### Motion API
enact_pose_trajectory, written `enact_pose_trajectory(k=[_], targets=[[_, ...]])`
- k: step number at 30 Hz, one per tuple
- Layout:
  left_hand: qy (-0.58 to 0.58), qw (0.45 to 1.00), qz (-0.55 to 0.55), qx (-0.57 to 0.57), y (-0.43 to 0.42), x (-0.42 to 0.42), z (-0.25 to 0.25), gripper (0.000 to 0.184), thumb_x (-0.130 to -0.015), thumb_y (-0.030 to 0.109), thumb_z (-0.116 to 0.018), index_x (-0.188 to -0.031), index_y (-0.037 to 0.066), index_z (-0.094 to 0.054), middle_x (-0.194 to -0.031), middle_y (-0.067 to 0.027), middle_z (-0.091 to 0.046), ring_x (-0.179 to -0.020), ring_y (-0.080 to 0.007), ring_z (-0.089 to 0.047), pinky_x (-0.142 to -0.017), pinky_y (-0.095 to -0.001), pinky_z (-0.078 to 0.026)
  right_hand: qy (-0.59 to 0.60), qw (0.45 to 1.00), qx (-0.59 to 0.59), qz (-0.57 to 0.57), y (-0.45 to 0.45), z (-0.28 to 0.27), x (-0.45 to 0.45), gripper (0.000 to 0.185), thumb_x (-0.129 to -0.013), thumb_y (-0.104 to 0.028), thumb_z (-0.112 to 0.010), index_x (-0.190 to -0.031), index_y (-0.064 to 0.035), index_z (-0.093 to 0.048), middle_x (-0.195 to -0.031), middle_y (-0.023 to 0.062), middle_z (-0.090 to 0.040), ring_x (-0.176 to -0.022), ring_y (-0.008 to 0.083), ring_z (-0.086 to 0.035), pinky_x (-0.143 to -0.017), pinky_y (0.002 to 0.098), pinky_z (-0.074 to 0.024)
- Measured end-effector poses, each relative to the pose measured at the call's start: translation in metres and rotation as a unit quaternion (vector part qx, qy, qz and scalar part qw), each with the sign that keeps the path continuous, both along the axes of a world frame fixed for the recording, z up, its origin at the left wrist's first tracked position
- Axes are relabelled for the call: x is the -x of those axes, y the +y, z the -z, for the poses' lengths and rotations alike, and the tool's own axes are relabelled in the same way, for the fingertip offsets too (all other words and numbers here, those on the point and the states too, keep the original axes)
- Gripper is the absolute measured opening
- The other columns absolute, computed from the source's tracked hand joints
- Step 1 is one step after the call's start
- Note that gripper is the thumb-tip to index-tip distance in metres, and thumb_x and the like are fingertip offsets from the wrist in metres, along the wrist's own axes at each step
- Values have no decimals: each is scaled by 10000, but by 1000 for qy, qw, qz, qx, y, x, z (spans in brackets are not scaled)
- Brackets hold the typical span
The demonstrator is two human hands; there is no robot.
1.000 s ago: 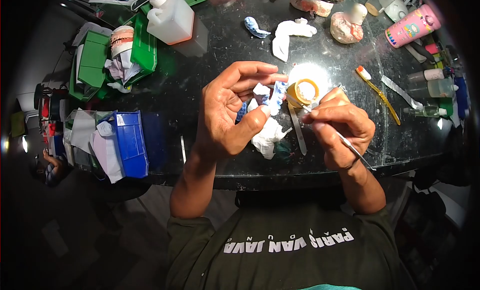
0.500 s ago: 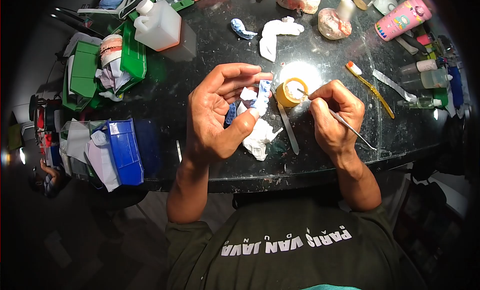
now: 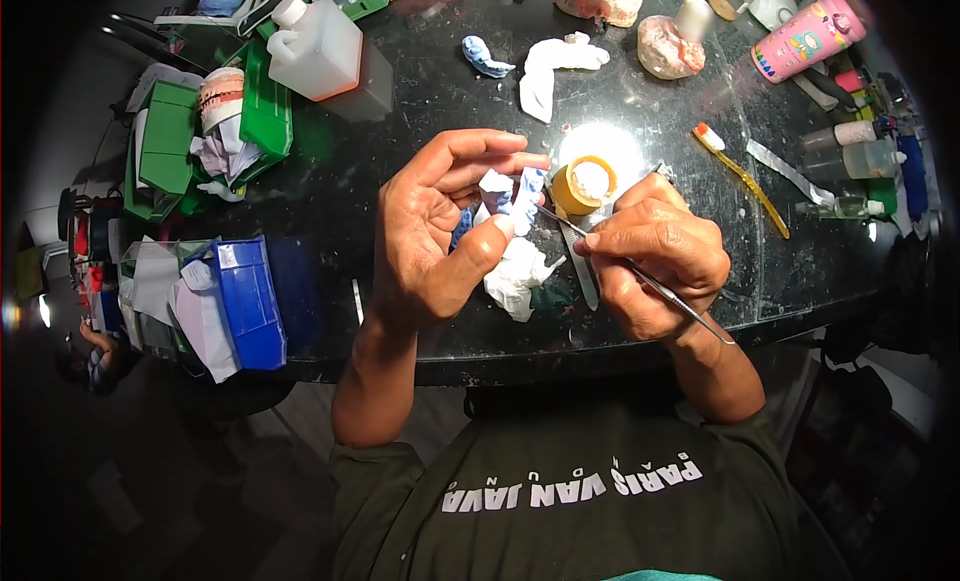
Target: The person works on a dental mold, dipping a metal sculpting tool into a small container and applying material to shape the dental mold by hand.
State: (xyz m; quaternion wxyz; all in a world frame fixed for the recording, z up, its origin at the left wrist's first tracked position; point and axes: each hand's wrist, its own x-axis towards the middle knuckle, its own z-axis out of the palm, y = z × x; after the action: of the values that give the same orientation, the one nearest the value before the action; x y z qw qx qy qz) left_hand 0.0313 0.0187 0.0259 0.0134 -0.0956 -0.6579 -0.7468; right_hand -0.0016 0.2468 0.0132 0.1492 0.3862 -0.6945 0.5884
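Observation:
In the head view my left hand [image 3: 425, 226] is closed on a small blue-and-white dental mould piece [image 3: 527, 201], held upright between thumb and fingers. A crumpled white bit [image 3: 494, 189] sits beside it within the hand. My right hand [image 3: 665, 256] grips a thin metal dental instrument [image 3: 668, 294] like a pen. Its left tip is close to the mould piece; whether they touch I cannot tell. Just beyond the hands stands a yellow cup [image 3: 570, 195] holding white material. A crumpled tissue [image 3: 514, 283] and a flat metal blade [image 3: 584, 279] lie below it.
A yellow toothbrush [image 3: 745, 181] lies to the right, near a pink tumbler [image 3: 805, 41]. Further back are a white jug [image 3: 315, 56], a blue moulded piece [image 3: 484, 57] and a pinkish lump [image 3: 668, 49]. Green [image 3: 268, 121] and blue bins [image 3: 250, 301] line the left.
My right hand has moved left and toward me, taking the instrument's tip from the yellow cup over to the mould piece. My left hand has barely moved.

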Motion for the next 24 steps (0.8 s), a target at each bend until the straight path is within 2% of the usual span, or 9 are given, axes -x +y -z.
enact_pose_trajectory(k=[21,24], targets=[[3,1000,7,2,-3,-1,-1,610,-832,88,-584,-1398,-127,-514,-1285,-344,-688,-1087,-272,-724,-1046,-425,-553,7,1000,1,-7,-2,-1,0,258,-641,80,-697,-868,-20,-766,-752,66,-735,-696,216,-658,-688,329,-523],[17,1000,9,15,-5,0,-2,613,-828,69,-600,-1401,-124,-501,-1311,-344,-675,-1122,-288,-724,-1053,-426,-554,13,999,37,-1,2,0,-1,213,-703,87,-685,-886,-6,-745,-793,83,-738,-716,211,-655,-688,322,-514]])
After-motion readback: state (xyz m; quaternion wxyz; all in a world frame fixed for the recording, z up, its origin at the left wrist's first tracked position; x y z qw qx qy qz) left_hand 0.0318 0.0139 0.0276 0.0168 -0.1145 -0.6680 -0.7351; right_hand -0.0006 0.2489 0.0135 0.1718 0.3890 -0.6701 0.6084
